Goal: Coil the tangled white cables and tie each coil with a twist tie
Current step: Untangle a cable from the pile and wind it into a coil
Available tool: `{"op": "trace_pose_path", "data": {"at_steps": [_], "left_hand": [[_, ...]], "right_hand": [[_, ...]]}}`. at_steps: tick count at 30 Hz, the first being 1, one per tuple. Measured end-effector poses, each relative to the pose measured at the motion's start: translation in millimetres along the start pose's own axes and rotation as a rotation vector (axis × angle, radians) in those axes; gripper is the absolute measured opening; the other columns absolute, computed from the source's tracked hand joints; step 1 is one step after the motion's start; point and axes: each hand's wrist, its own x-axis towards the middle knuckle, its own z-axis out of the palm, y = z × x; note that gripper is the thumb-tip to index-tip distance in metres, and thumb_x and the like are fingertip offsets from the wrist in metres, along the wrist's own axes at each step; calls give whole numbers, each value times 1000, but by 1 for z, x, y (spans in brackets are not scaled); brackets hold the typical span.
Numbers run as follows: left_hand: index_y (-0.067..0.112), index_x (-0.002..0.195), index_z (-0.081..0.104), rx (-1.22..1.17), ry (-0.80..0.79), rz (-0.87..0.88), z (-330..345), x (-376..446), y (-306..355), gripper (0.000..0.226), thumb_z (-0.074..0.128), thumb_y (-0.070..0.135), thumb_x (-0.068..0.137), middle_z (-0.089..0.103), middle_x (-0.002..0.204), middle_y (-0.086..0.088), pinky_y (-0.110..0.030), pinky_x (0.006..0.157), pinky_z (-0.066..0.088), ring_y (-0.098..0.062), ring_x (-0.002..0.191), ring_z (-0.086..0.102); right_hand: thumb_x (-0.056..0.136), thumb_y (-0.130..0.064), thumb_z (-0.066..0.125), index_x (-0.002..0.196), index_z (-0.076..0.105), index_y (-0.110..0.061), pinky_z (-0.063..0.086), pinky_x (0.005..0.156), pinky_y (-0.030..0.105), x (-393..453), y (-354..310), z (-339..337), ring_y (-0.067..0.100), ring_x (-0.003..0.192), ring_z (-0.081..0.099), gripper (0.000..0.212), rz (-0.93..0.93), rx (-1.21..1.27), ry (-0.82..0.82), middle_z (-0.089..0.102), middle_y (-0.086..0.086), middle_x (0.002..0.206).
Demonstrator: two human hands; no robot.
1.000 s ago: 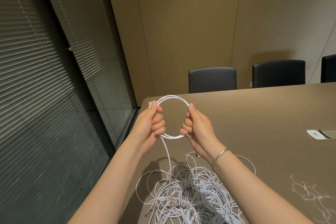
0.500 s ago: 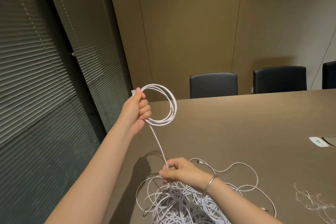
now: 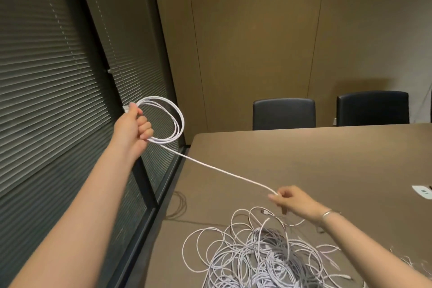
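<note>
Head view shows us no brand, label or writing that we can read. Our left hand (image 3: 132, 127) is raised beyond the left edge of the brown bench (image 3: 304, 159), in front of the window blinds (image 3: 46, 91), with its fingers curled tight round a coil (image 3: 168, 121) of white cable made of several loops. From the bottom of that coil one straight strand (image 3: 219, 170) runs down and to the right, above the bench corner, to our right hand (image 3: 292, 201), which pinches it between thumb and fingertips just above the bench surface. A silver bracelet (image 3: 326, 214) sits on that wrist.

Just below and in front of our right hand lies the tangled pile (image 3: 261, 257) of white cables, spread over the near part of the bench and reaching close to its left edge. A few thin white twist ties (image 3: 413, 264) lie at the right border, near the pile. Beyond our hands the bench runs wide toward two black chairs (image 3: 284, 113) at its far side. A small white socket plate (image 3: 422, 192) sits in the bench at the right.
</note>
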Motion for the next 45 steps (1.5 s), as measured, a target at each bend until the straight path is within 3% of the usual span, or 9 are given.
{"op": "trace_pose_path", "data": {"at_steps": [3,8,14,20,23,28,35,41,45], "left_hand": [[19,75,39,123,5,50,0,-1,-4,37,36,39,106,22,43,10,-18,31,16,-4,34,17],[20,74,40,264,4,82,9,-10,-23,35,42,36,105,26,45,9,-17,32,18,-5,35,20],[21,73,40,427,-46,53,33,-38,-56,34,45,34,104,30,52,5,-19,36,21,-8,39,24],[21,70,38,400,-199,26,64,-79,-81,37,44,30,105,28,51,4,-21,40,17,-9,42,21],[20,67,42,234,-238,-53,75,-95,-85,40,44,34,104,29,44,8,-19,37,13,-4,36,21],[21,66,44,100,-281,-202,74,-97,-85,46,54,59,90,29,43,10,-16,35,20,-4,34,25],[20,60,38,-42,-412,-292,70,-88,-78,42,52,36,97,28,48,7,-16,40,23,-5,39,22],[22,57,35,-153,-447,-313,70,-79,-61,49,41,43,101,29,55,6,-20,51,35,-8,48,33],[21,57,36,-230,-479,-352,53,-56,-47,49,38,44,100,24,47,8,-16,37,20,-6,40,16]], "right_hand": [[96,-34,53,76,55,-7,47,58,24,4,-24,-9,13,57,40,34,-50,283,134,38,2,64],[103,-14,37,89,62,-3,28,48,25,2,-86,-12,8,42,24,31,-186,633,280,24,-6,52],[97,-21,54,71,62,-12,35,46,24,-8,-152,5,12,46,36,29,-428,520,446,41,-6,52],[88,-25,65,80,74,-20,40,54,25,-12,-171,49,5,50,43,13,-547,379,535,60,-6,56],[93,-15,59,106,74,-24,39,58,11,-18,-174,67,1,59,54,21,-573,265,580,67,-3,74],[96,-18,39,139,49,-27,45,73,28,-19,-165,80,16,81,54,45,-573,-36,553,48,-4,90],[94,-22,50,117,55,-22,48,70,27,-27,-153,92,11,82,58,23,-712,26,629,58,-5,99],[89,-25,61,91,46,-28,40,61,20,-27,-125,89,5,60,48,16,-563,58,456,49,-14,62],[89,-25,63,76,55,-24,40,58,21,-14,-90,72,3,51,46,15,-435,57,276,51,-7,54]]}}
